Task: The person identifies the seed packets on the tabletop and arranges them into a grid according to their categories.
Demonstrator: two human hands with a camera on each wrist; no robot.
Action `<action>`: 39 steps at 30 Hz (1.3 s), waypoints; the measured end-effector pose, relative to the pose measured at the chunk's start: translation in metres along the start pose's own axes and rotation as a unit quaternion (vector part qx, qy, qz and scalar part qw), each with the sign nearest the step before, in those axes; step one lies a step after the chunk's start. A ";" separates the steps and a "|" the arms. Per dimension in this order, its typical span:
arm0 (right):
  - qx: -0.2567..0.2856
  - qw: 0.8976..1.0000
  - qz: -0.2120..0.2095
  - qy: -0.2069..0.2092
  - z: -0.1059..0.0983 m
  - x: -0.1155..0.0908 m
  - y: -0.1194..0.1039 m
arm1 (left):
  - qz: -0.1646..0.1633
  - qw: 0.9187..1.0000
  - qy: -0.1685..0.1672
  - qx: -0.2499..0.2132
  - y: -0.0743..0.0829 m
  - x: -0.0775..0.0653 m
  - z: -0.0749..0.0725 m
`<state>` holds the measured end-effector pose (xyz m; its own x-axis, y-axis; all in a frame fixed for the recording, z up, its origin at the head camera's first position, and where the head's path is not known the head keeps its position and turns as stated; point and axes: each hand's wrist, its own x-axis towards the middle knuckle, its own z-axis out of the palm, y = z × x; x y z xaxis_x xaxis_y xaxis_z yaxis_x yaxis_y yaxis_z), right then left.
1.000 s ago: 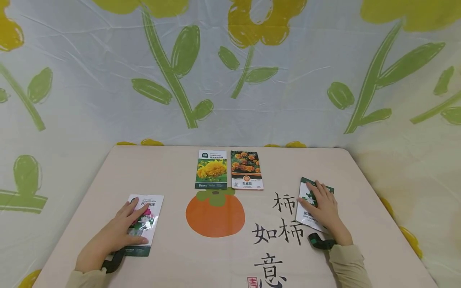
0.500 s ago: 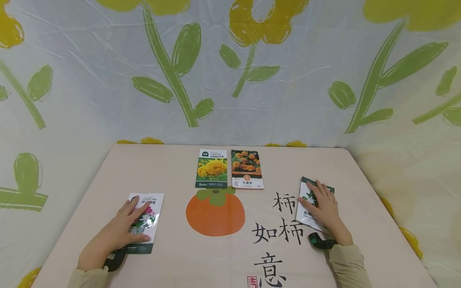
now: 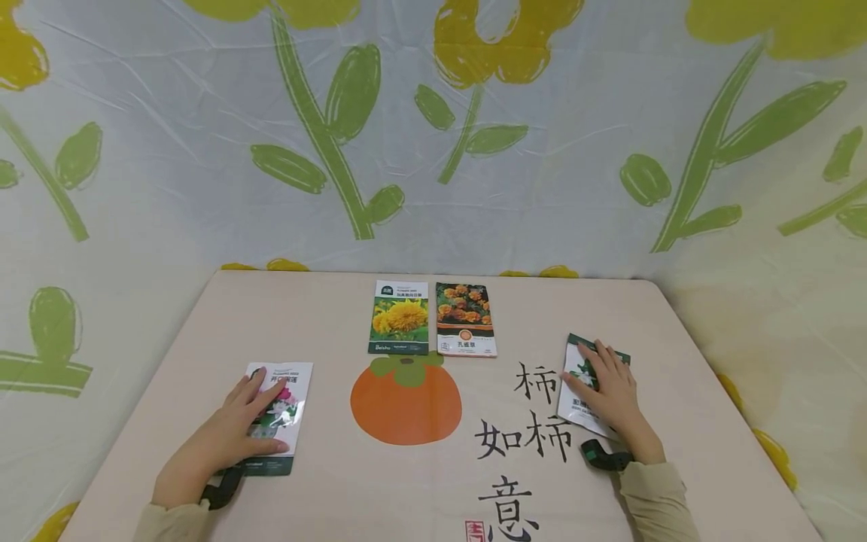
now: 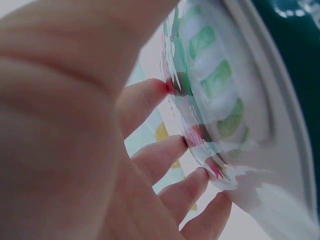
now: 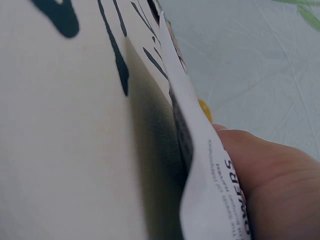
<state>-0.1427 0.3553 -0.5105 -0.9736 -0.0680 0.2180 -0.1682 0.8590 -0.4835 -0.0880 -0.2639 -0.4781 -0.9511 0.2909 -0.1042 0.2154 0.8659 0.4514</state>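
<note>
My left hand (image 3: 226, 433) rests on a white and green seed packet (image 3: 290, 406) with pink and white flowers, at the left of the table. Its fingers are spread and fairly straight; in the left wrist view the fingertips touch the packet's glossy front. On the right, my right hand (image 3: 612, 395) lies with spread fingers over another seed packet (image 3: 572, 406), white with a dark green top, which sits tilted. Part of each packet is hidden under the hand. From the right wrist, the thumb (image 5: 280, 175) shows against the packet, whose edge stands slightly off the table.
Side by side at the back middle lie a yellow-flower seed packet (image 3: 400, 318) and an orange marigold packet (image 3: 466, 320). The pale table cover (image 3: 339, 489) bears a printed persimmon (image 3: 406, 406) and black characters. A flower-printed cloth (image 3: 542, 211) hangs behind.
My left hand has shifted slightly right and away from me, and the packet under it has moved along with it. The right hand and its packet look still.
</note>
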 end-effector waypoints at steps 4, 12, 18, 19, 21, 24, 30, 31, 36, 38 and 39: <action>0.001 1.000 -0.003 -0.001 0.001 -0.001 0.001 | 0.000 1.000 0.003 0.004 0.003 0.002 0.001; 0.001 1.000 -0.005 -0.003 0.002 -0.001 0.003 | -0.008 1.000 0.004 0.010 0.006 0.002 0.004; 0.003 1.000 -0.007 -0.001 0.004 -0.001 0.004 | -0.009 1.000 0.002 0.008 0.011 0.003 0.005; 0.003 1.000 -0.008 0.000 0.004 -0.001 0.004 | -0.009 1.000 0.003 0.009 0.012 0.003 0.005; 0.003 1.000 -0.008 0.001 0.004 -0.001 0.004 | -0.009 1.000 0.003 0.009 0.014 0.003 0.005; 0.004 1.000 -0.009 0.002 0.003 0.000 0.003 | -0.012 1.000 0.000 0.010 0.016 0.004 0.006; 0.006 1.000 -0.005 0.003 0.000 0.000 -0.001 | -0.004 1.000 0.004 0.009 0.020 0.005 0.008; 0.007 1.000 -0.004 0.003 0.000 0.001 -0.001 | -0.003 1.000 0.004 0.008 0.021 0.005 0.009; 0.005 1.000 -0.001 0.002 -0.001 0.001 -0.002 | -0.004 1.000 0.003 0.007 0.024 0.006 0.011; 0.002 1.000 0.000 0.000 -0.001 0.001 -0.001 | -0.006 1.000 0.002 0.006 0.025 0.006 0.011; 0.000 1.000 0.001 -0.001 0.000 0.000 -0.001 | -0.007 1.000 0.001 0.005 0.026 0.006 0.012</action>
<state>-0.1427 0.3546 -0.5097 -0.9742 -0.0675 0.2155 -0.1666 0.8590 -0.4841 -0.0855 -0.2348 -0.4772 -0.9542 0.2785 -0.1093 0.2043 0.8736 0.4417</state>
